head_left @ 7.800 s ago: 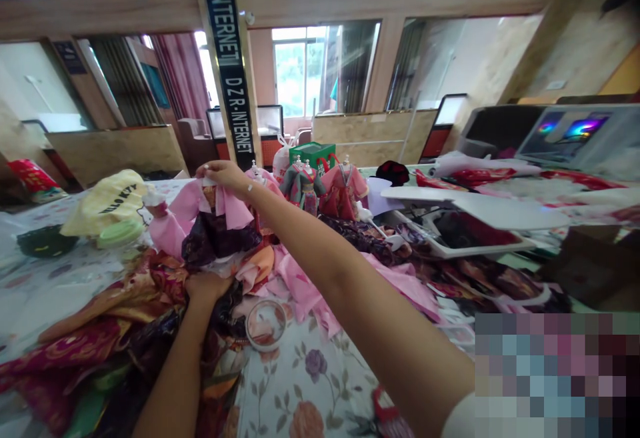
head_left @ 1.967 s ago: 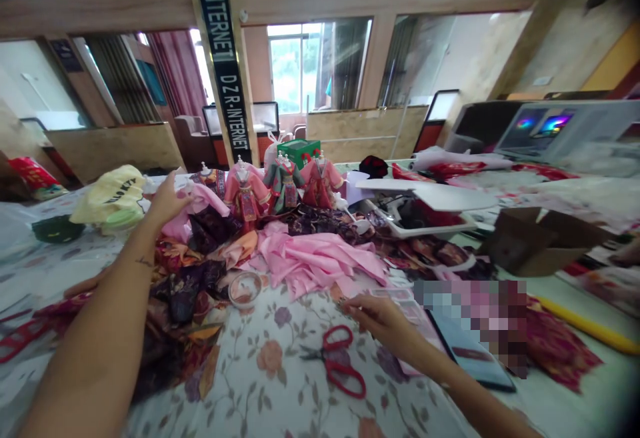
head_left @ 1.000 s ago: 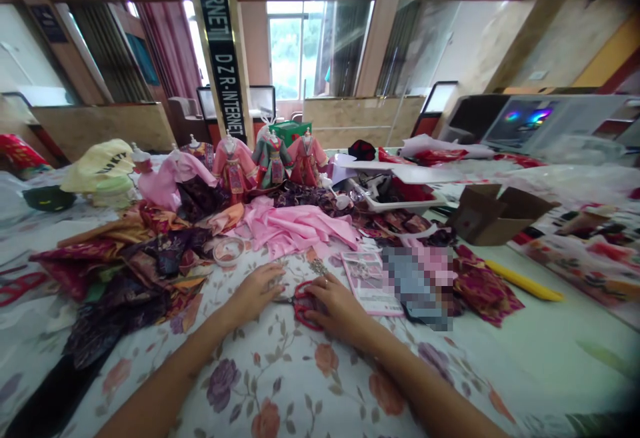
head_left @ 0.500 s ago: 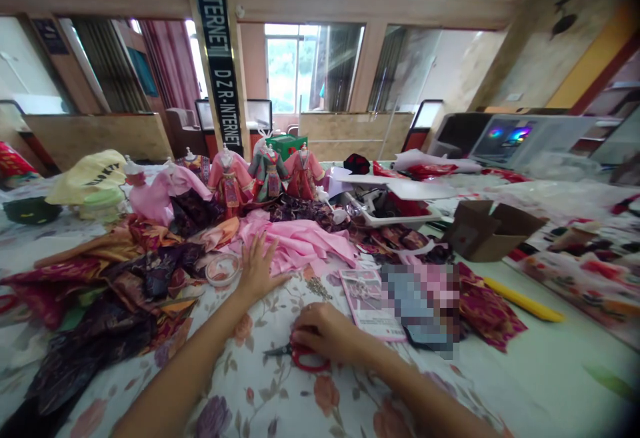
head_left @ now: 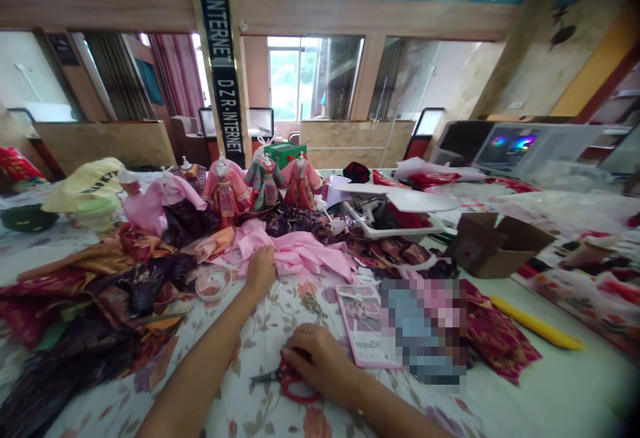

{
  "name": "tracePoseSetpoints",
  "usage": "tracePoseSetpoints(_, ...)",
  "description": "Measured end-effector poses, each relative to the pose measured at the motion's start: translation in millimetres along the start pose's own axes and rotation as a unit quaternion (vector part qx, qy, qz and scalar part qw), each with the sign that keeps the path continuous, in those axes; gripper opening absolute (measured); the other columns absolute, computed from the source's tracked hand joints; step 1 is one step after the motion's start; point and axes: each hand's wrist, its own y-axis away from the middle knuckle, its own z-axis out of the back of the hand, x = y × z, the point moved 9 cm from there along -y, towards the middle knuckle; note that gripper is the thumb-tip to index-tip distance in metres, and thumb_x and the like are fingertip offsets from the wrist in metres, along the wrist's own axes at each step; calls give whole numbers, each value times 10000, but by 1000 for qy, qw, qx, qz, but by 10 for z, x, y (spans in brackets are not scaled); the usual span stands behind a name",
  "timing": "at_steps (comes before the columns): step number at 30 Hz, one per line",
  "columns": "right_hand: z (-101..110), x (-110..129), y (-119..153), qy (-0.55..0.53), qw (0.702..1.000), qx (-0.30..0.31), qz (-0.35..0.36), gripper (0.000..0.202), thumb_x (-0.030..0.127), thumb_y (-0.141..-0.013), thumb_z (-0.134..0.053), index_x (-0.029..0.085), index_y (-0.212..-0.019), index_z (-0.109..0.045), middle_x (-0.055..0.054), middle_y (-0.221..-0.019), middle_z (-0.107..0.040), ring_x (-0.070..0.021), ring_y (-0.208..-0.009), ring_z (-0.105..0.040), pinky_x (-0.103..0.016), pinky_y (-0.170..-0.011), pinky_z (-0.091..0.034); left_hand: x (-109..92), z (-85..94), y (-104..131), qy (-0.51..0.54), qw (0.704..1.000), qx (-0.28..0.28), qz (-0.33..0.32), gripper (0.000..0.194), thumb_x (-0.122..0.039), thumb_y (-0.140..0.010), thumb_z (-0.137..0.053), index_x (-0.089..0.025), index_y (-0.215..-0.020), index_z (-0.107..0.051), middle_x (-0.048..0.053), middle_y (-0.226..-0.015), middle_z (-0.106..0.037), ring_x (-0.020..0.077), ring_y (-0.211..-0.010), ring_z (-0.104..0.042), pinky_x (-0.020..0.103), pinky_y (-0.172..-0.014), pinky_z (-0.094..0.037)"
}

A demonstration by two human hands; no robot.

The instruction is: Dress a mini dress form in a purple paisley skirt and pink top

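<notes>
My left hand [head_left: 261, 270] is closed at the near edge of the pink satin cloth [head_left: 305, 255], its fingers gripping the fabric. Below and to the right, my right hand [head_left: 316, 358] is curled over the red handles of small scissors [head_left: 295, 385], whose dark blades point left on the floral tablecloth [head_left: 260, 351]. A round white ring-shaped roll [head_left: 214, 283] lies left of my left wrist. Between the hands and the pink-edged packet [head_left: 367, 325] is a small heap of metallic pieces [head_left: 314, 305].
Small dressed figures [head_left: 267, 181] stand behind the pink cloth. Dark patterned fabrics [head_left: 75, 351] pile up at left. To the right are a white tray [head_left: 395, 228], an open cardboard box [head_left: 493, 245] and a yellow strip [head_left: 537, 325].
My left hand was spread flat beside the pink cloth and is now closed at its edge. My right hand and the scissors sit slightly lower in view, as the view has shifted.
</notes>
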Motion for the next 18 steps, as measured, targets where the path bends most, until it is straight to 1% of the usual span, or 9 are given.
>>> tracePoseSetpoints(3,30,-33,12,-20,1000,-8,-16,167,235,-857,-532,172,-742,-635,-23,-714,-629,-125,-697,-560,-224,-672,-395,169,157,42,43,996,-70,47,315,-31,-676,-456,-170,-943,-549,67,-874,-625,216,-875,-584,332,-790,-450)
tracePoseSetpoints(6,50,-30,9,-33,999,-9,-23,185,241,-865,-518,175,-731,-627,-26,-716,-629,-132,-704,-564,-234,-677,-400,354,344,120,91,979,-153,101,357,-94,-727,-466,-185,-1071,-492,55,-878,-625,197,-800,-601,301,-720,-470)
tracePoseSetpoints(9,59,-39,2,-44,998,-20,-33,186,230,-876,-488,182,-751,-618,-24,-716,-626,-140,-709,-564,-246,-683,-411,500,457,203,134,958,-212,138,410,-130,-742,-480,-193,-1148,-479,70,-951,-638,202,-850,-613,306,-746,-480)
tracePoseSetpoints(12,115,-116,5,-54,995,-61,-55,149,222,-875,-469,191,-857,-614,-30,-759,-635,-153,-729,-577,-261,-686,-433,600,480,262,165,945,-234,158,377,-133,-740,-475,-186,-1107,-543,67,-911,-661,214,-871,-621,323,-775,-484)
tracePoseSetpoints(13,166,-151,5,-57,993,-82,-60,151,224,-875,-462,190,-906,-606,-36,-783,-637,-157,-733,-583,-264,-681,-442,627,477,277,171,942,-237,165,357,-134,-741,-471,-182,-1082,-565,65,-892,-666,216,-868,-625,327,-777,-486)
tracePoseSetpoints(15,336,-235,-10,-50,988,-129,-68,194,234,-876,-446,182,-1008,-579,-59,-861,-639,-159,-725,-590,-268,-664,-460,669,466,296,180,938,-239,176,317,-142,-743,-471,-175,-1032,-596,67,-877,-675,218,-861,-631,329,-775,-489)
tracePoseSetpoints(17,580,-343,-65,-9,982,-165,-91,259,256,-880,-439,168,-1102,-540,-94,-977,-625,-162,-718,-596,-281,-661,-473,698,452,305,186,935,-239,185,284,-154,-747,-472,-169,-996,-609,71,-880,-679,216,-844,-637,327,-766,-493)
tracePoseSetpoints(18,712,-411,-114,30,978,-171,-116,285,277,-884,-445,168,-1134,-525,-108,-1034,-612,-165,-719,-599,-296,-682,-477,707,445,305,188,934,-238,188,271,-162,-747,-477,-166,-983,-610,70,-877,-680,216,-833,-639,326,-759,-495)
